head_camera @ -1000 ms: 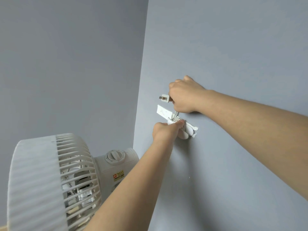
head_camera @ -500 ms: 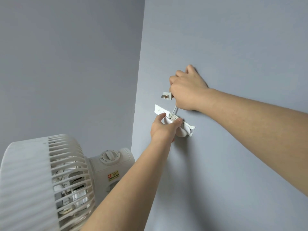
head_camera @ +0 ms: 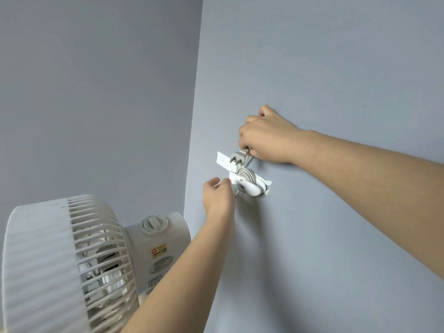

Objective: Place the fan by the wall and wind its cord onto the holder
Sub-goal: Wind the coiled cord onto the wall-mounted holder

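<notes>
Though partly unseen, cord (head_camera: pixel 245 175) in holder (head_camera: pixel 251 191), its end in right hand (head_camera: pixel 266 143) pinch, left hand (head_camera: pixel 216 197) slack-fingered, perhaps against holder.

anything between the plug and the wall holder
Nothing visible. The right hand pinches the white two-pin plug at the upper end of the white plastic wall holder; the left hand sits at its lower left, not between.

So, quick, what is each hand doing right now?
Left hand: open, holding nothing, beside the holder.
Right hand: closed, fingers pinching the plug.
</notes>
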Motion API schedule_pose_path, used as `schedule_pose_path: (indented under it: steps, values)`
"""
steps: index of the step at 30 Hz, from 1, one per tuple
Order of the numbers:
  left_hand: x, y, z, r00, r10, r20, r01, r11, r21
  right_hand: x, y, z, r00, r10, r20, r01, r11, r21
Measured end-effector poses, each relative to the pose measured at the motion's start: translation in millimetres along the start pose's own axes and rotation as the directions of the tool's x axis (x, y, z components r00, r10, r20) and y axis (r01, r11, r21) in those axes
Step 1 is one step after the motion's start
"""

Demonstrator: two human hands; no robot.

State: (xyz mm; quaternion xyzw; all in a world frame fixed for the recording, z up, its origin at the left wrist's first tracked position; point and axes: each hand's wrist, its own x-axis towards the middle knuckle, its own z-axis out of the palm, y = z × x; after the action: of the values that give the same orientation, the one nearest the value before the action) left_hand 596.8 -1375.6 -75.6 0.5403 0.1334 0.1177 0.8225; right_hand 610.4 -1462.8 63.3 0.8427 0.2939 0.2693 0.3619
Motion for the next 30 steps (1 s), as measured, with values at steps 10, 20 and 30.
schedule_pose_path:
  steps: [10,20,30]
  values:
    - [-35,12,-25,0.948,0.245,0.205,-0.259,0.965,0.041,-12,-6,-3,0.975,-0.188,0.118,0.147,0.946,0.289]
    - [-18,-21,-32,0.9,0.398,0.176,-0.435,0.8,0.413,-2,-10,12,0.972,-0.182,0.147,0.13,0.942,0.309]
    - [-6,-53,-19,0.881,0.469,0.064,-0.466,0.834,0.296,14,-9,27,0.974,-0.157,0.166,0.088,0.928,0.362]
